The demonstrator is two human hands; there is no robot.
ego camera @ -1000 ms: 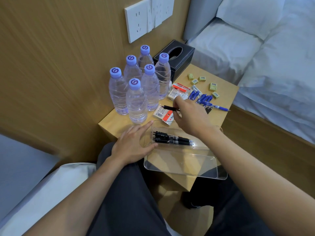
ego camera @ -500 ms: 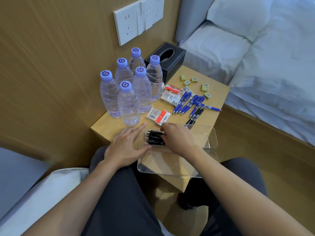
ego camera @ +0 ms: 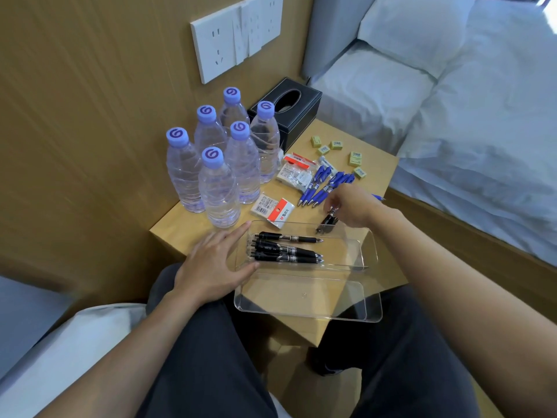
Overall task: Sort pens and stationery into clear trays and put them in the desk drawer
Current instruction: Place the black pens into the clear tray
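Two clear trays lie on the wooden bedside table (ego camera: 379,167). The far tray (ego camera: 366,251) holds several black pens (ego camera: 286,250); the near tray (ego camera: 307,300) has nothing in it. My left hand (ego camera: 215,267) rests flat against the far tray's left end, fingers straight. My right hand (ego camera: 351,206) hovers just beyond the far tray and pinches the top of a black pen (ego camera: 328,220) from a small cluster on the table. Blue pens (ego camera: 324,184) lie in a bunch behind it.
Several water bottles (ego camera: 223,164) stand at the table's left rear, a black tissue box (ego camera: 286,105) behind them. Packaged erasers (ego camera: 272,208), other packets (ego camera: 294,173) and small yellow-green boxes (ego camera: 337,150) lie scattered. A bed with white linen (ego camera: 452,101) is on the right.
My right hand put a black pen into the far tray, then moved right and back to the loose black pens and pinched one. The left hand stayed on the tray.
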